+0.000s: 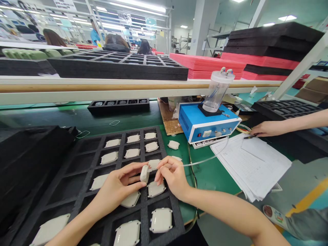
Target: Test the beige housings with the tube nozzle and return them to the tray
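Between thumb and fingers, my left hand holds a small cream watch case tilted on edge above the tray. My right hand is closed around the end of a thin clear tube, its tip close to the case. Below both hands lies a black foam tray whose compartments hold several cream cases, one of them at the front right. The tube runs back to a blue box with dials. One loose case rests on the green table right of the tray.
Papers lie on the right, where another person's hand holds a pen. A clear cylinder stands on the blue box. A shelf edge crosses behind the tray. Black foam is piled at left.
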`<state>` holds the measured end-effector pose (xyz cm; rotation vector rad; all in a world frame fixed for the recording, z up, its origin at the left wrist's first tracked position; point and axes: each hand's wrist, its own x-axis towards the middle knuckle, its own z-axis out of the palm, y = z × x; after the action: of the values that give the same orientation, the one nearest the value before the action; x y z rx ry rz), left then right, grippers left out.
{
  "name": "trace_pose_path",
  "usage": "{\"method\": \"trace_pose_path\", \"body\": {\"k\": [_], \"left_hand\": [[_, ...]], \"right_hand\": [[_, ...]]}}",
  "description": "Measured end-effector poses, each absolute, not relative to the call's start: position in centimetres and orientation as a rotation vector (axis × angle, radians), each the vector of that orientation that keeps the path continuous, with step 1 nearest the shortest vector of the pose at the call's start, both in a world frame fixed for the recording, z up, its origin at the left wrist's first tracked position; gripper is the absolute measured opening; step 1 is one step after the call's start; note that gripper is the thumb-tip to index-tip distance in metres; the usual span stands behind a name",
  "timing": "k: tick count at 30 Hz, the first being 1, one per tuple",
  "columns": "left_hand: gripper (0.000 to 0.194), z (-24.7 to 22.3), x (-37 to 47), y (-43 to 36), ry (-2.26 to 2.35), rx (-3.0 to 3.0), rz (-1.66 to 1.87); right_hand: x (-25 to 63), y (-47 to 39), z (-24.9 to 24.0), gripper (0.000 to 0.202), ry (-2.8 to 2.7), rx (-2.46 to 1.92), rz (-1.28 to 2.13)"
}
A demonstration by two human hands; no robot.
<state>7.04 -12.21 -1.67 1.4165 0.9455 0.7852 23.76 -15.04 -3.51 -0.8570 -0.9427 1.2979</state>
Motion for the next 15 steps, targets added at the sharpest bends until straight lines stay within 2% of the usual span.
{"method": "trace_pose_path", "body": {"k": [15], "left_hand": [[0.044, -1.66, 6.81, -12.34, 0.936, 1.418, 0.771]], "right_hand": [[23.67, -15.06, -3.29, 0.004, -0.930, -0.856, 1.303]]}}
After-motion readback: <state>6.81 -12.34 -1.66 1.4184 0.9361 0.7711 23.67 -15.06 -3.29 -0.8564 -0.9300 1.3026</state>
